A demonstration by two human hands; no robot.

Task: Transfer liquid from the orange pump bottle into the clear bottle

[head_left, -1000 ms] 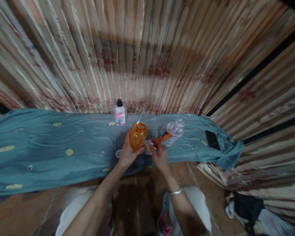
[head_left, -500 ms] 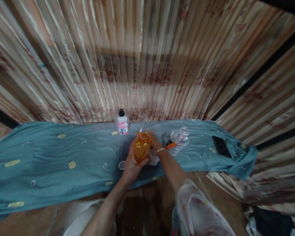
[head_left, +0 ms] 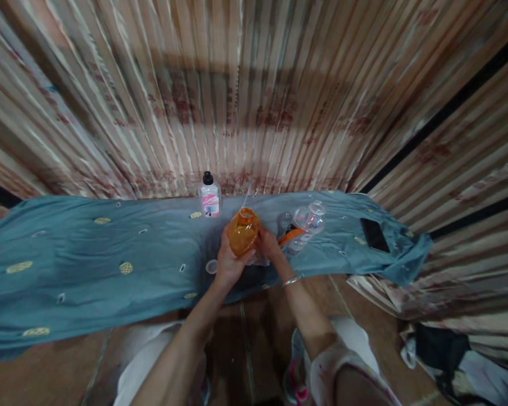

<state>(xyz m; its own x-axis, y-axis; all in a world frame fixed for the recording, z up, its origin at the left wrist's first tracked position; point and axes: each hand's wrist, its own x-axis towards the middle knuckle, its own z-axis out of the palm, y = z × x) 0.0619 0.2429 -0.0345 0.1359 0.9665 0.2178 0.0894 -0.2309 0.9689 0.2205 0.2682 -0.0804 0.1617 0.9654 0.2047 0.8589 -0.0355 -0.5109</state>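
An orange see-through bottle [head_left: 242,234] with an open round mouth is held over the middle of the blue cloth [head_left: 84,248]. My left hand [head_left: 230,262] is wrapped round its left and lower side. My right hand [head_left: 266,243] is closed against its right side, its fingertips partly hidden behind the bottle. Something white and crumpled shows beneath the hands. A thin clear tube [head_left: 247,194] stands out behind the bottle, its lower end hidden. Left of my left hand lies a small clear round piece [head_left: 211,267].
Behind the hands to the left stands a clear bottle with pink label and black cap [head_left: 210,200]. On the right are clear plastic containers [head_left: 309,219], an orange strip [head_left: 291,235] and a black phone [head_left: 375,234]. A pleated curtain [head_left: 254,113] hangs behind.
My right hand has come back from behind the bottle to its right side. The orange bottle is still in my left hand. The whole view has shifted slightly.
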